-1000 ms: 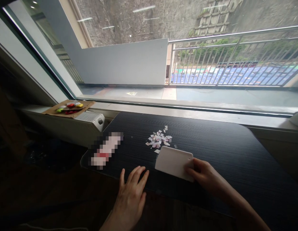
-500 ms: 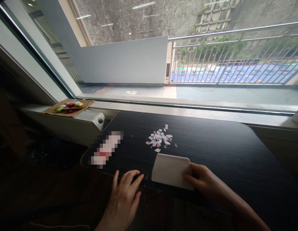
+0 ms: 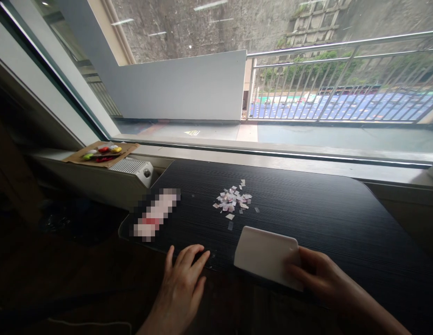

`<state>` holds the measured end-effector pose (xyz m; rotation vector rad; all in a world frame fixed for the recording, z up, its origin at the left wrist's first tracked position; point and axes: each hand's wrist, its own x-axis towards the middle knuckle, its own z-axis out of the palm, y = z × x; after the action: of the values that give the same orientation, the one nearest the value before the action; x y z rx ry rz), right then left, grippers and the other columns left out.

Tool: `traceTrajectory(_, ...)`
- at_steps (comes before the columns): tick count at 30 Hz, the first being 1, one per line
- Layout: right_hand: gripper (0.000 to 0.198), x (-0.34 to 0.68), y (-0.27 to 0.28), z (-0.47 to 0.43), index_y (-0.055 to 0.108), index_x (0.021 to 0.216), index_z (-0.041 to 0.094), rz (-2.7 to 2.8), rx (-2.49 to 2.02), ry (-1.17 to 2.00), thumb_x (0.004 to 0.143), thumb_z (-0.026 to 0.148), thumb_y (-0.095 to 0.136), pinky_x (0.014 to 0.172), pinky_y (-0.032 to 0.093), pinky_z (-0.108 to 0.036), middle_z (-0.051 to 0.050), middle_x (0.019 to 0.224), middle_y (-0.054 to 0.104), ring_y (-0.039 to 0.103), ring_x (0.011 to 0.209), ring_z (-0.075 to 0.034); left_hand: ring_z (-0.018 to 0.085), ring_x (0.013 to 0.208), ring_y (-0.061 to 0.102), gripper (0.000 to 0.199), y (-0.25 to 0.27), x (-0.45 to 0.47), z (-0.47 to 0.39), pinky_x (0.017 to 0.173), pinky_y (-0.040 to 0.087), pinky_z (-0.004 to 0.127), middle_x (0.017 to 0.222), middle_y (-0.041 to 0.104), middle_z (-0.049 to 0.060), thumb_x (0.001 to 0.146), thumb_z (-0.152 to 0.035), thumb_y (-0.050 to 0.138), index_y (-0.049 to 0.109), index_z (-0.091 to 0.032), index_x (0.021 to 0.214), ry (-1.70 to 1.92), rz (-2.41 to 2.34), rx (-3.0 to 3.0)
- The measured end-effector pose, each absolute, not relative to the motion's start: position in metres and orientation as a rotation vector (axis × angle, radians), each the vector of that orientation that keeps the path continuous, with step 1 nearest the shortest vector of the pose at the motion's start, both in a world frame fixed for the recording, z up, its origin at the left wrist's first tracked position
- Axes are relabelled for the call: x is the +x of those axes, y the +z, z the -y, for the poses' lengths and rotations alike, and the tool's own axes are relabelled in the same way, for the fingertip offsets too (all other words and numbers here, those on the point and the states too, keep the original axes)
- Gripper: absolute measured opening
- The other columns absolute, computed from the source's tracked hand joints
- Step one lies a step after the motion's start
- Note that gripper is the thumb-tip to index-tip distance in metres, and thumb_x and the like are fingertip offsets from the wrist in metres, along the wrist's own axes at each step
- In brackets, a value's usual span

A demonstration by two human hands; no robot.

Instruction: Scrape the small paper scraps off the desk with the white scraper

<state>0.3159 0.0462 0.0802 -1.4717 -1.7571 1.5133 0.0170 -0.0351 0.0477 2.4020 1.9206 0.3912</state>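
Observation:
My right hand (image 3: pixel 316 272) grips a flat white scraper (image 3: pixel 265 253) with rounded corners by its right end, thumb on the near face. The scraper is tilted over the near part of a black wood-grain table (image 3: pixel 328 214); whether it touches the surface I cannot tell. Beyond it lies a loose heap of small pale paper scraps (image 3: pixel 232 199), some with pinkish marks. A small see-through piece (image 3: pixel 230 226) lies between heap and scraper. My left hand (image 3: pixel 185 274) is open, palm down with fingers apart, at the table's near edge, holding nothing.
A blurred-out pink and red strip (image 3: pixel 156 216) lies on the table's left side. Brown cardboard (image 3: pixel 71 157) with several coloured items rests on the sill, beside a white radiator (image 3: pixel 131 168). The window (image 3: pixel 188 93) and its sill run behind the table.
My right hand has drawn the scraper to the right and slightly towards me, away from the scraps. A see-through piece now shows near its former place. My left hand stays put.

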Motion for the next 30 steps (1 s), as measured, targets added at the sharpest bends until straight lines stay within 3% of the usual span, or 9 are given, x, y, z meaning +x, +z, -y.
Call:
traceTrajectory(19,0.029,0.316,0.072,-0.040,0.067,0.082,0.016,1.621,-1.433,1.637,0.073,0.042,0.060,0.064,0.049,-0.031,-0.006,0.080,0.072,0.065,0.078,-0.026,0.024,0.116,0.055,0.056,0.052,0.019,0.036,0.103,0.032,0.064,0.125,0.059,0.008,0.078,-0.003,0.042,0.052,-0.028,0.126,0.345,-1.920,2.411)
traceTrajectory(30,0.027,0.274,0.068,-0.057,0.064,0.082,0.013,1.880,-1.442,1.332,0.077,0.034,0.049,0.067,0.048,-0.033,-0.009,0.082,0.070,0.064,0.079,-0.026,0.024,0.115,0.056,0.052,0.040,0.009,0.035,0.104,0.034,0.060,0.126,0.059,0.009,0.082,-0.009,0.043,0.047,-0.025,0.131,0.455,-1.971,2.369)
